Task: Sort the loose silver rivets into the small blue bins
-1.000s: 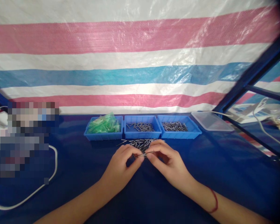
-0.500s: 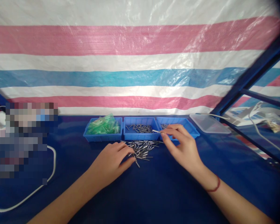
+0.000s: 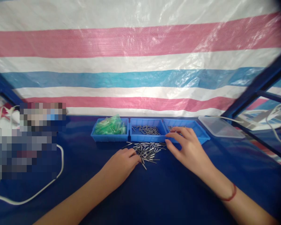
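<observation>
A loose heap of small metal pins (image 3: pixel 147 150) lies on the blue table cover in front of three blue trays. My left hand (image 3: pixel 121 162) rests on the cover at the heap's left edge, fingers curled and touching the pins. My right hand (image 3: pixel 188 147) reaches over the front rim of the right tray (image 3: pixel 202 133), fingers spread and bent, nothing visible in them. The middle tray (image 3: pixel 147 131) holds a few pins. The right tray holds more pins, partly hidden by my hand. The left tray (image 3: pixel 109 128) is filled with green plastic pieces.
A clear plastic lid (image 3: pixel 221 126) lies right of the trays. A white cable (image 3: pixel 32 193) loops across the cover at the left, beside a blurred patch. A striped tarp hangs behind the trays. A dark blue metal frame (image 3: pixel 255 90) slants up at the right.
My hands, together over the heap with one pin a second ago, have parted. The right carried the pin to the trays and now shows none; the left stayed by the heap.
</observation>
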The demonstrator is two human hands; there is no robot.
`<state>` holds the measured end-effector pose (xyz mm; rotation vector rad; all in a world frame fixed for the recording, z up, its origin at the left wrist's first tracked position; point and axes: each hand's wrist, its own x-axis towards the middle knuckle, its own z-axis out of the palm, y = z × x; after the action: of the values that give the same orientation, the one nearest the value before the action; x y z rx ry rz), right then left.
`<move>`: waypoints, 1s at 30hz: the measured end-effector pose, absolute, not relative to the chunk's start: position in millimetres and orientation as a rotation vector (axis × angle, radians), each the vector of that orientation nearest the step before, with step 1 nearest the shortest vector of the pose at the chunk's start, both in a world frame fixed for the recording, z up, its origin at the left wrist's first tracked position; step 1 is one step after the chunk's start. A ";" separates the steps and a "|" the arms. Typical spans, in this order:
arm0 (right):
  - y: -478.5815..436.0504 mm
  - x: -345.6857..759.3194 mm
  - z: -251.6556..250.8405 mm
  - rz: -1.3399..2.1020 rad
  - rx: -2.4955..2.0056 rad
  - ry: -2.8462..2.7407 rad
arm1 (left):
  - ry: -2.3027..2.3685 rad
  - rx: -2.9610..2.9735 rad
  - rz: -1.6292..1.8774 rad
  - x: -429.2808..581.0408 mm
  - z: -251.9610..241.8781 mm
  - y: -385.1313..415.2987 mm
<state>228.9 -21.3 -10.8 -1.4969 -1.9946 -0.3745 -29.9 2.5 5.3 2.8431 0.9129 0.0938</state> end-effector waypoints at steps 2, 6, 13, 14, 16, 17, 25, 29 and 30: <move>-25.5 217.2 -13.2 -0.294 -1.457 -2.054 | 0.945 2.835 0.121 -28.5 4.1 1.9; -32.5 202.1 -18.0 -0.161 -1.403 -2.124 | 1.047 2.799 0.201 -26.5 0.1 1.6; -37.3 195.0 -14.6 -0.109 -1.314 -2.129 | 1.123 2.716 0.297 -30.1 -5.6 8.4; -37.2 195.2 -14.2 -0.106 -1.308 -2.131 | 1.106 2.714 0.304 -31.6 -4.1 8.9; -37.1 195.7 -13.7 -0.091 -1.299 -2.140 | 1.024 2.717 0.309 -35.1 0.5 9.2; -37.2 195.8 -13.6 -0.082 -1.296 -2.143 | 0.971 2.720 0.306 -36.9 2.9 9.3; -39.9 191.6 -11.9 -0.002 -1.264 -2.162 | 0.781 2.756 0.205 -39.3 7.4 13.2; -40.6 188.4 -11.1 0.063 -1.233 -2.174 | 0.787 2.761 0.192 -36.0 1.7 13.9; -40.8 187.4 -11.0 0.078 -1.221 -2.170 | 0.786 2.764 0.198 -35.5 0.1 13.7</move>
<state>187.4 -40.8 -11.0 -1.2214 -2.1705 0.0775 -35.5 13.7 0.1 2.7639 0.7862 0.1978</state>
